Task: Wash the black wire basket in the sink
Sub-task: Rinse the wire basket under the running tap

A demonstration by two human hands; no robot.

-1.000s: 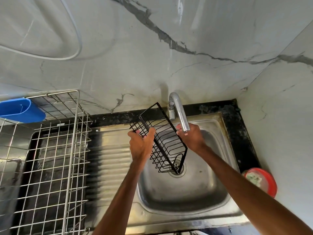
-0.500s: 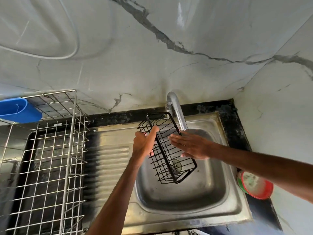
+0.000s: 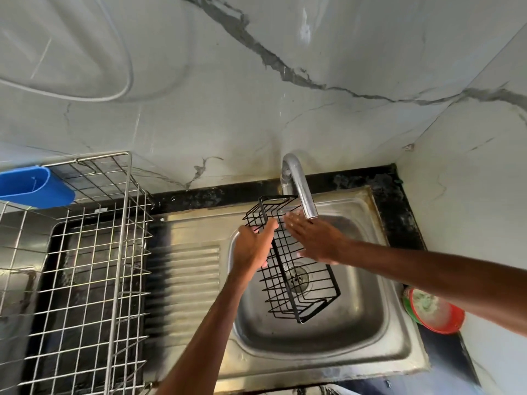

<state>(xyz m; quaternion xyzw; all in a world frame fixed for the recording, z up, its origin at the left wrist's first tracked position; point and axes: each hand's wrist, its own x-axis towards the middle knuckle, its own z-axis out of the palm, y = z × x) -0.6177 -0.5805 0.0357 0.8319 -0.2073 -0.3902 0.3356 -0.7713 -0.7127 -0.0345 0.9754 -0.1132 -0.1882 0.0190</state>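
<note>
Left hand (image 3: 252, 246) gripped the basket (image 3: 293, 269) rim, thumb up; right hand (image 3: 316, 240) was flat, fingers straight, probably touching it.

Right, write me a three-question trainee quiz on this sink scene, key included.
1. Which hand grips the black wire basket? A) left hand B) right hand C) neither
2. True or false: the basket lies flat on the floor of the sink.
3. Fill in: the right hand is held open just below the spout of the ____.
Key: 1 A. 2 False: it is held tilted over the drain. 3 tap.
</note>
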